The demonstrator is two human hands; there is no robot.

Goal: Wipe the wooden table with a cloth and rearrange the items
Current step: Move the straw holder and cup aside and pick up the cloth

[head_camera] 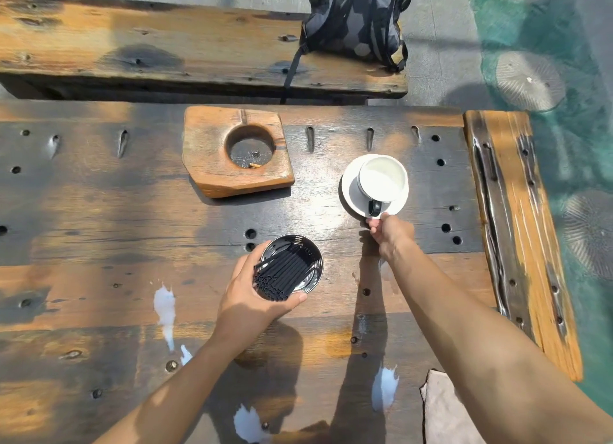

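Gripping the metal cup [292, 267] of black straws [280, 276] in my left hand [255, 297], fingers and thumb curled round its rim, I hold it just above the wooden table [99, 211], near the middle. My right hand [389, 233] pinches the near edge of the white saucer [351, 191], on which the white cup [381, 178] sits with its dark handle toward me; whether the saucer is lifted or resting I cannot tell.

By my judgement the task is barely begun. White spills [165, 306] lie on the near planks, one to the left of my left arm, more near my wrist and between my forearms, so the wiping is not done. The cloth [444, 410] lies at the near right edge, partly under my right arm, untouched by either hand. The items are only now being cleared.

Open room lies to the far left, where bare planks stretch well apart from everything. The wooden ashtray block [237, 151] sits far centre, near the far edge. To the right a raised plank [517, 228] borders the table, just beside the saucer's side. Beyond the far edge stands a bench [149, 45] with a backpack [355, 18].
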